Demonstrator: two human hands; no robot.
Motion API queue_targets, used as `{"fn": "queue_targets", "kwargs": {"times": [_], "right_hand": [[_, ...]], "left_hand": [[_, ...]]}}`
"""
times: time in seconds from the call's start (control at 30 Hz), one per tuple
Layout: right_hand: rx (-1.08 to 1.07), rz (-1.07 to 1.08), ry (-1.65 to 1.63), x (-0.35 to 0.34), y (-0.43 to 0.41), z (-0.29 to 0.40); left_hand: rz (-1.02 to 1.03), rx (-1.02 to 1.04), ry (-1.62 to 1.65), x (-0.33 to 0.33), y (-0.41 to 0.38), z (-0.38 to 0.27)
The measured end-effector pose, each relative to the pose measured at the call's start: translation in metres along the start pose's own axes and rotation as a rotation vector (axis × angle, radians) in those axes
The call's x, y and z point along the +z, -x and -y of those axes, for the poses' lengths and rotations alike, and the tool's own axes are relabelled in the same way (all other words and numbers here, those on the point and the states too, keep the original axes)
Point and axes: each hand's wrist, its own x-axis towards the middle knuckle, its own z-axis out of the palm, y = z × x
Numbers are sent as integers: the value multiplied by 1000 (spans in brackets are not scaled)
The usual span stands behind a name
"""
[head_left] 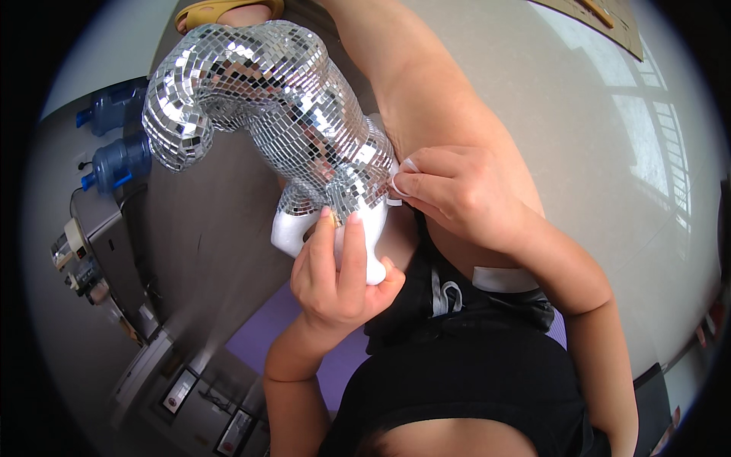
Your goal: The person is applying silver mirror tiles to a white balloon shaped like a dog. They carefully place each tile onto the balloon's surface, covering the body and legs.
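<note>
A curved figure covered in silver mirror tiles lies across the lap, with bare white parts at its near end. My left hand holds this white end, its fingertips at the edge of the tiles. At the figure's right side, my right hand pinches a thin white strip between thumb and fingers, close against the tiled surface. A short white piece shows just below those fingertips. A wide white band lies on the thigh under the right forearm.
Blue water bottles lie at the left, near a dark cabinet. A purple mat is beneath the person. A cardboard sheet with a yellowish tool on it rests on the floor at the upper right.
</note>
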Motion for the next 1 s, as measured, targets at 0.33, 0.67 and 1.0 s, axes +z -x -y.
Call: {"fn": "queue_targets", "kwargs": {"times": [0.33,0.67,1.0], "right_hand": [[-95,-17,71,2,3,-3],[189,24,-149,-15,-1,-2],[429,34,-447,-42,2,-2]], "left_hand": [[10,23,-17,2,-1,-1],[-6,-39,10,10,0,-1],[165,-38,-116,-4,-21,-9]]}}
